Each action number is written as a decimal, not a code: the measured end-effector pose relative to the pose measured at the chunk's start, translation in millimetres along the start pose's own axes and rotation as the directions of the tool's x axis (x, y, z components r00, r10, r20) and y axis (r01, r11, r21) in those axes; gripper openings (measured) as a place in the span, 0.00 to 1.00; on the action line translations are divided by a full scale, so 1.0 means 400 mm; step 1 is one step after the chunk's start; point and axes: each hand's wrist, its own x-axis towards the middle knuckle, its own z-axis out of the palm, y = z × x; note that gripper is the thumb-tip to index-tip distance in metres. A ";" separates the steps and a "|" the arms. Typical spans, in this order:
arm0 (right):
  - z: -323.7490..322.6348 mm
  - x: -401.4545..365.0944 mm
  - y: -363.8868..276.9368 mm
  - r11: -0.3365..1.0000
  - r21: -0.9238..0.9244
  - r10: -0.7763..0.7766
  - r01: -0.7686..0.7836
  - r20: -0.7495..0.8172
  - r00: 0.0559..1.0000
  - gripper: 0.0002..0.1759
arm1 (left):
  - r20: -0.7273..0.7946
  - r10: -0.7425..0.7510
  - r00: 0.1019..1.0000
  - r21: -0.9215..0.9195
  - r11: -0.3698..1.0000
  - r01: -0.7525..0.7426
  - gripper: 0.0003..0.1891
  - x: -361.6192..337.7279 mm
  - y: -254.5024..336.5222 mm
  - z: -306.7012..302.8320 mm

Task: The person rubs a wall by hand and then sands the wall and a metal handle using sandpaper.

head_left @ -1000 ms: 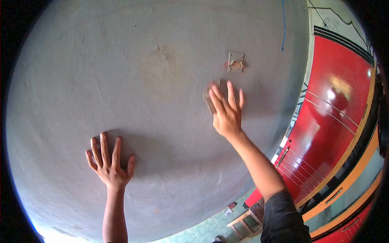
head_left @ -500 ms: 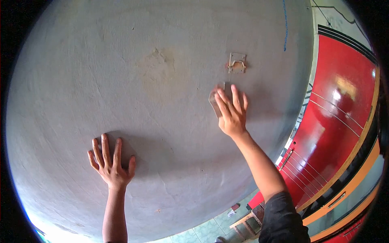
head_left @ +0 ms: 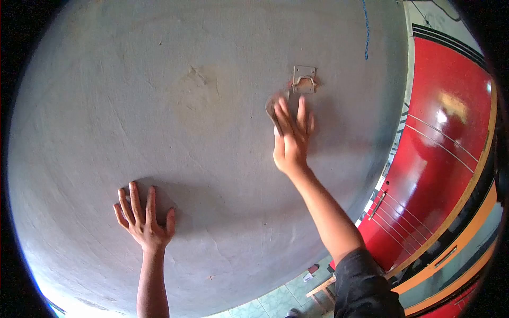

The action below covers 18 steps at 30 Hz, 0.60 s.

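Low on the left of the grey wall [head_left: 222, 153], my left hand [head_left: 146, 220] lies open with its fingers spread, palm against the surface and nothing in it. Higher up on the right, my right hand [head_left: 290, 138] presses a thin brownish piece of sandpaper [head_left: 271, 110] flat to the wall. Its fingertips are smeared by motion, and much of the sheet is hidden under them. Just above these fingers, a metal latch plate [head_left: 305, 71] with a raised loop is fixed to the wall. A rough, stained patch [head_left: 204, 85] shows left of the right hand.
A blue cord [head_left: 366, 34] hangs at the upper right. Along the right side stands a glossy red cabinet [head_left: 450, 164] with a metal handle and an orange-framed part below. At the bottom, part of a wooden stool [head_left: 321, 286] stands on pale green tiles [head_left: 254, 308].
My right hand and the sandpaper have moved up and slightly left, closer to the latch plate. My left hand stays in place on the wall. The view has shifted a little.
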 end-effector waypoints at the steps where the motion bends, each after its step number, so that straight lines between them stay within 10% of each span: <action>1: -0.005 0.038 0.007 1.000 -0.010 -0.021 0.021 -0.018 1.000 0.32 | 0.005 -0.004 1.000 -0.001 1.000 0.004 0.32 0.000 0.002 0.004; 18: 0.012 0.163 0.051 0.999 0.007 -0.046 0.046 -0.062 0.997 0.30 | 0.031 0.007 0.999 0.015 1.000 -0.008 0.33 -0.010 0.025 0.028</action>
